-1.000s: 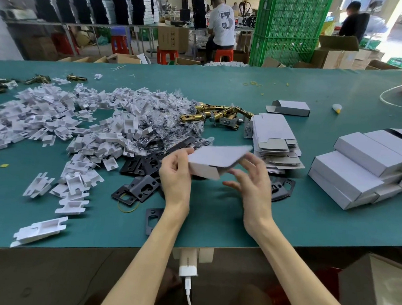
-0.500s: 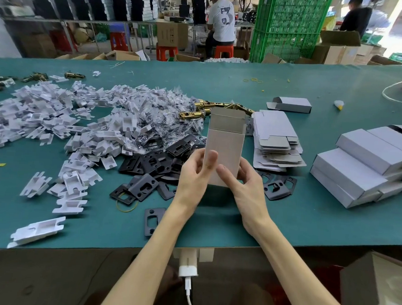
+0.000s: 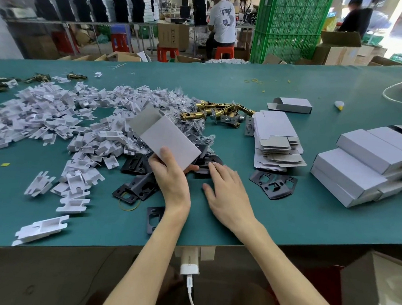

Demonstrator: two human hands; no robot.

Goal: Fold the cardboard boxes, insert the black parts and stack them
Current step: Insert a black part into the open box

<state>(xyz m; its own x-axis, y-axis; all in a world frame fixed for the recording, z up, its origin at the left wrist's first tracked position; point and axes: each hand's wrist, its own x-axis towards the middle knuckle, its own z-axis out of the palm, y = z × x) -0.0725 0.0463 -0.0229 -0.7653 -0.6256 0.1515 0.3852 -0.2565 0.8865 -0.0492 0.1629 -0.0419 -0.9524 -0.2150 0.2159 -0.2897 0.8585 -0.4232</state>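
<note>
My left hand (image 3: 170, 174) grips the lower end of a folded white cardboard box (image 3: 170, 139), which tilts up to the left with its top flap open. My right hand (image 3: 225, 192) lies flat and low over the table, its straight fingertips touching black metal plates (image 3: 203, 165) just right of the box. More black plates (image 3: 135, 188) lie to the left of my left wrist, and two more black plates (image 3: 274, 185) lie to the right. A pile of flat unfolded box blanks (image 3: 274, 140) sits right of centre. Finished white boxes (image 3: 365, 164) are stacked at the far right.
A wide heap of white plastic inserts (image 3: 61, 123) covers the left of the green table (image 3: 285, 217). Brass latch parts (image 3: 221, 113) lie behind the plates. One open box (image 3: 291, 105) lies further back. People sit beyond the table near a green crate stack (image 3: 292, 25).
My right hand has let go of the box and dropped to the black plates. My left hand alone now holds the box, which has tilted to the left.
</note>
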